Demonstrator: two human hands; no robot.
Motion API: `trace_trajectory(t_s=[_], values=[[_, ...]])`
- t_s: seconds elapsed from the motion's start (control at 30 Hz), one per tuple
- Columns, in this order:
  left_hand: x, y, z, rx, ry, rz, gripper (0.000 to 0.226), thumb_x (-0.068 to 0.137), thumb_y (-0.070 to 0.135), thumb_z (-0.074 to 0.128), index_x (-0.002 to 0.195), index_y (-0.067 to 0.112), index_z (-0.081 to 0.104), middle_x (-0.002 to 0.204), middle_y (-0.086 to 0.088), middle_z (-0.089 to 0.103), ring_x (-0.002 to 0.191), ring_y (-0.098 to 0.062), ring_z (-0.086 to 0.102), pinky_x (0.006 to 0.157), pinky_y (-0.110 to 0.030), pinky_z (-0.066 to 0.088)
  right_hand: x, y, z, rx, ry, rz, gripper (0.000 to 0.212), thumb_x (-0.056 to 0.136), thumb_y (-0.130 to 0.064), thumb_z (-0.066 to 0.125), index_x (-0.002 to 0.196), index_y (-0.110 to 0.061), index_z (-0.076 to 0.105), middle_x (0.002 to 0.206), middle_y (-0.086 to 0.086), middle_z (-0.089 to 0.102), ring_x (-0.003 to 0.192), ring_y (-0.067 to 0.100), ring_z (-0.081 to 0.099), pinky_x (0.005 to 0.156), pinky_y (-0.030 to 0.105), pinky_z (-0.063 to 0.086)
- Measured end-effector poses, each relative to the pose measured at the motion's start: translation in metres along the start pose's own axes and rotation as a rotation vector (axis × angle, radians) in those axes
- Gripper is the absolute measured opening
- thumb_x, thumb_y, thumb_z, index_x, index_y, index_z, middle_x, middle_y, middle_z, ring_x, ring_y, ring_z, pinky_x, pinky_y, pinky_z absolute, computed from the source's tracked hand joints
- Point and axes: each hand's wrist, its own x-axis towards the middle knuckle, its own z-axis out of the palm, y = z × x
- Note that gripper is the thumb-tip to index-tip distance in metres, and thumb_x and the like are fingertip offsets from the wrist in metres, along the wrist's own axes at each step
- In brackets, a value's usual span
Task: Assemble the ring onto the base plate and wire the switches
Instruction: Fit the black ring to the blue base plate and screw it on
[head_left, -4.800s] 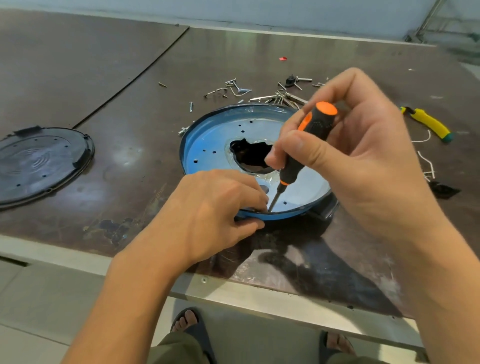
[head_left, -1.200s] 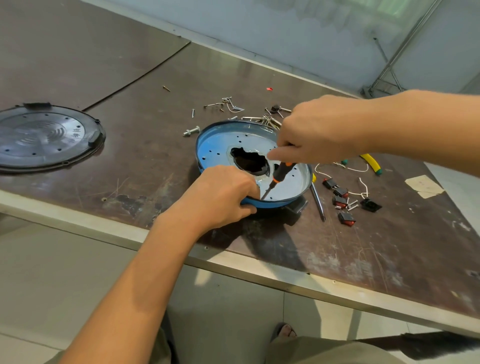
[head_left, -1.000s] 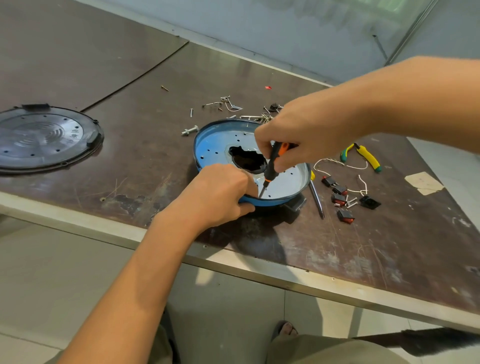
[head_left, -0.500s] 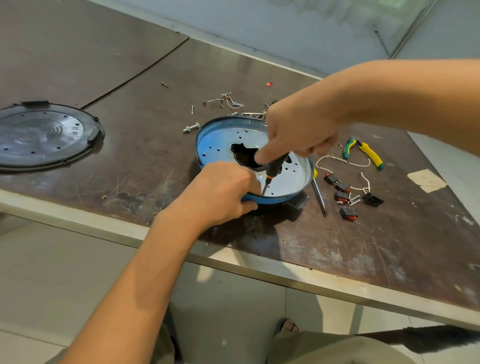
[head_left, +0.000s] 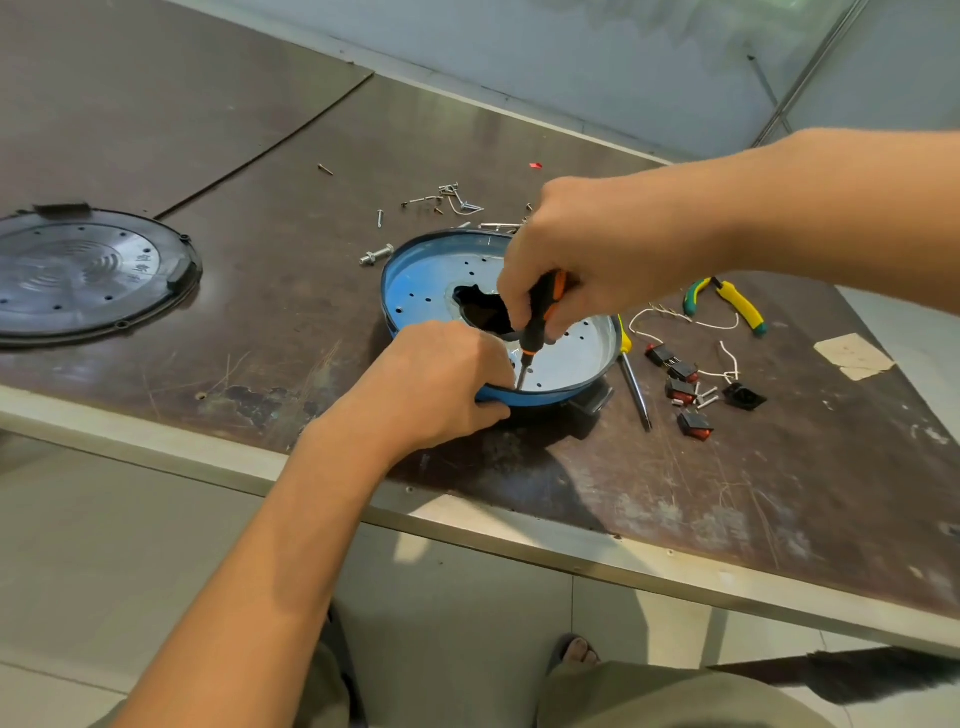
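Blue round metal ring (head_left: 431, 280) sits near the front edge of the scuffed brown desk (head_left: 270, 291), and the left hand (head_left: 441, 384) grips its near rim with fingers curled over it. The right hand (head_left: 587, 249) is wrapped around a black-and-orange screwdriver (head_left: 540, 317), tip down inside the ring right by the left fingers (can't see what's under it). Small black-and-red rocker switches (head_left: 680, 371) lie just right of the ring, with a black round plastic plate (head_left: 78, 275) well off to the left.

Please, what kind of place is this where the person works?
Probably a small workshop or repair bench. A scratched worktable carries loose screws, pliers and wired switches, and the right hand holds a screwdriver down on a blue plate.
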Motion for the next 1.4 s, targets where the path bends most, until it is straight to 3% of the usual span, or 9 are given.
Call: trace_trajectory(t_s=[0.07, 0.17, 0.3, 0.43, 0.57, 0.77, 1.03, 1.33, 1.4], values=[[0.0, 0.001, 0.0, 0.002, 0.014, 0.005, 0.031, 0.086, 0.041, 0.069, 0.112, 0.027, 0.074, 0.111, 0.01, 0.071, 0.098, -0.014, 0.066, 0.084, -0.037, 0.057, 0.0, -0.001, 0.005, 0.103, 0.077, 0.112, 0.012, 0.084, -0.04, 0.076, 0.088, -0.031, 0.07, 0.07, -0.024, 0.063, 0.06, -0.01, 0.062, 0.063, 0.007, 0.048], [0.0, 0.001, 0.0, 0.012, 0.026, 0.021, 0.032, 0.085, 0.041, 0.07, 0.114, 0.027, 0.074, 0.11, 0.011, 0.072, 0.098, -0.012, 0.066, 0.084, -0.032, 0.057, 0.0, 0.0, 0.015, 0.139, 0.075, 0.404, 0.042, 0.087, -0.063, 0.059, 0.095, -0.023, 0.068, 0.07, -0.005, 0.069, 0.059, 0.019, 0.07, 0.057, 0.038, 0.059], [-0.001, 0.001, 0.001, -0.003, 0.027, 0.031, 0.027, 0.085, 0.04, 0.071, 0.108, 0.028, 0.076, 0.102, 0.013, 0.071, 0.092, -0.009, 0.065, 0.077, -0.026, 0.053, -0.003, 0.008, 0.015, -0.039, -0.01, 0.613, 0.059, 0.092, -0.067, 0.044, 0.091, -0.012, 0.065, 0.074, 0.005, 0.062, 0.063, 0.022, 0.055, 0.054, 0.032, 0.041], [0.0, 0.002, 0.001, 0.0, 0.028, 0.032, 0.026, 0.086, 0.041, 0.068, 0.107, 0.028, 0.076, 0.103, 0.012, 0.071, 0.092, -0.01, 0.065, 0.075, -0.03, 0.057, -0.014, 0.005, 0.023, 0.22, 0.15, 0.499, 0.022, 0.091, -0.048, 0.065, 0.096, -0.028, 0.056, 0.084, -0.01, 0.06, 0.062, 0.01, 0.065, 0.055, 0.026, 0.045], [0.0, 0.002, 0.0, -0.007, 0.028, 0.028, 0.023, 0.085, 0.039, 0.07, 0.104, 0.027, 0.077, 0.102, 0.013, 0.071, 0.09, -0.013, 0.065, 0.072, -0.037, 0.058, -0.026, -0.007, 0.049, 0.344, 0.486, 0.423, 0.022, 0.086, -0.032, 0.077, 0.099, -0.028, 0.059, 0.089, -0.012, 0.06, 0.078, 0.004, 0.06, 0.069, 0.021, 0.047], [-0.001, 0.003, -0.001, -0.015, 0.005, 0.011, 0.022, 0.084, 0.037, 0.071, 0.103, 0.029, 0.078, 0.101, 0.016, 0.071, 0.089, -0.008, 0.066, 0.073, -0.031, 0.057, -0.016, -0.021, 0.096, 0.489, 0.804, 0.569, 0.022, 0.1, -0.036, 0.057, 0.112, -0.025, 0.042, 0.093, -0.008, 0.041, 0.074, -0.007, 0.046, 0.069, 0.005, 0.034], [0.001, 0.001, -0.002, -0.021, -0.03, 0.005, 0.019, 0.083, 0.038, 0.067, 0.096, 0.031, 0.078, 0.102, 0.021, 0.071, 0.09, -0.004, 0.065, 0.071, -0.032, 0.057, 0.019, -0.043, 0.123, 1.052, 1.53, 0.366, 0.027, 0.101, -0.009, 0.056, 0.116, -0.004, 0.035, 0.089, 0.013, 0.055, 0.082, 0.025, 0.068, 0.076, 0.036, 0.056], [0.0, 0.001, 0.0, 0.002, -0.035, -0.014, 0.018, 0.084, 0.041, 0.063, 0.091, 0.03, 0.075, 0.097, 0.017, 0.069, 0.09, -0.007, 0.064, 0.069, -0.035, 0.057, 0.017, -0.035, 0.122, 1.236, 1.548, 0.301, 0.017, 0.097, -0.012, 0.063, 0.107, -0.013, 0.05, 0.094, 0.002, 0.059, 0.089, 0.027, 0.063, 0.078, 0.049, 0.057], [0.0, 0.001, 0.0, 0.004, -0.017, -0.012, 0.021, 0.082, 0.042, 0.059, 0.088, 0.029, 0.075, 0.094, 0.016, 0.069, 0.087, -0.008, 0.064, 0.066, -0.036, 0.056, 0.017, -0.039, 0.119, 1.189, 1.564, 0.247, 0.019, 0.092, -0.007, 0.069, 0.104, -0.013, 0.057, 0.089, -0.005, 0.057, 0.08, 0.015, 0.057, 0.071, 0.038, 0.054]])
